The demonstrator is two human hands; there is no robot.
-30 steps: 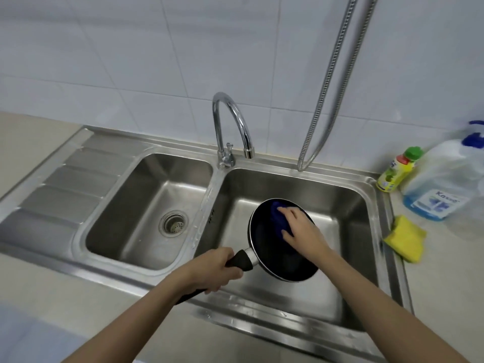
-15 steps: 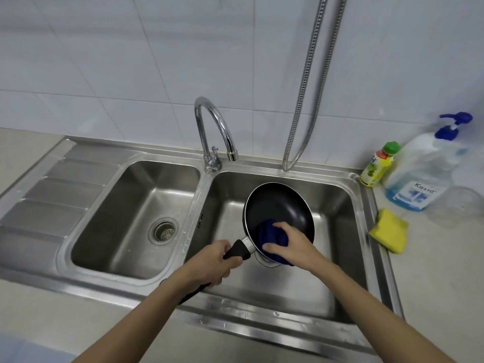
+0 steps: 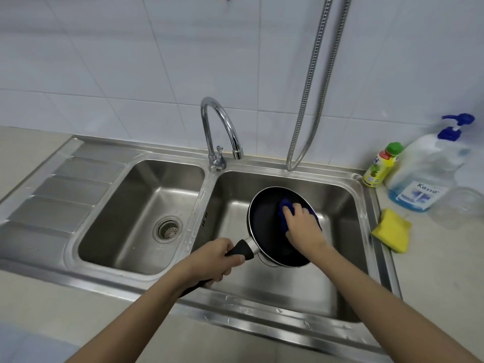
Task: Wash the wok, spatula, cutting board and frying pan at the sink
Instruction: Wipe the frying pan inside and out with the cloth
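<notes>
Head view: frying pan held tilted over the right basin of the sink. Left hand wrapped round the pan's black handle at 7 o'clock; right hand presses a blue cloth into the pan at 2 o'clock. Tap at 12. Yellow sponge on the table at 3 o'clock, w/ soap bottle behind it.

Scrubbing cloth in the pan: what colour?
Dark blue cloth, under the right hand; head view.
</notes>
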